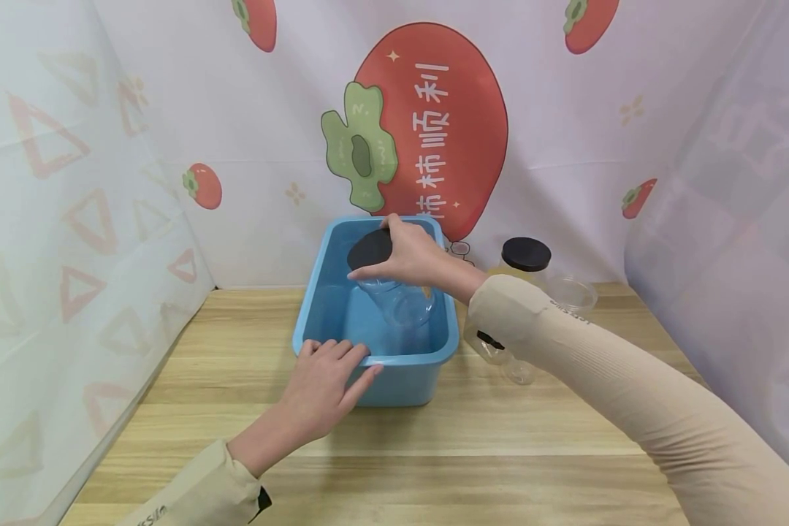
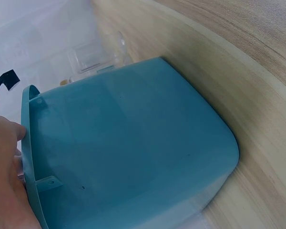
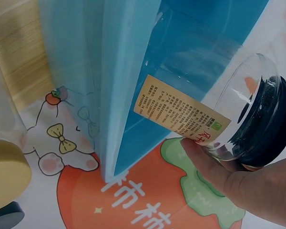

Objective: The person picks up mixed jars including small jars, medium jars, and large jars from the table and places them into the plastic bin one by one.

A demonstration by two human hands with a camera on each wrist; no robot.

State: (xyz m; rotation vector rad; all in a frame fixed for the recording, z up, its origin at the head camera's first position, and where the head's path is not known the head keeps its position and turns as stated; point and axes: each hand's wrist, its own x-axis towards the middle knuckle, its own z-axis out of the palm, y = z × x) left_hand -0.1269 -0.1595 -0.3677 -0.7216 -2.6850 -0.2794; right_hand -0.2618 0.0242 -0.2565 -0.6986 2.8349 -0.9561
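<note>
A blue plastic bin (image 1: 443,351) stands on the wooden table against the back cloth. Inside its opening, tilted, is a clear plastic jar (image 1: 408,307) with a black lid (image 1: 368,250). My right hand (image 1: 410,252) grips this jar around its lid end. In the right wrist view the jar carries a printed paper label (image 3: 181,109), and its lower end reaches into the bin. My left hand (image 1: 325,383) rests on the bin's near rim, fingers over the edge and thumb along the outside. The left wrist view shows the bin's outer wall (image 2: 128,143) beside that hand.
Right of the bin, partly behind my right sleeve, stands another clear jar with a black lid (image 1: 526,253). Near it are a clear round container (image 1: 573,292) and a small clear piece (image 1: 519,372). A yellow lid (image 3: 7,174) shows in the right wrist view.
</note>
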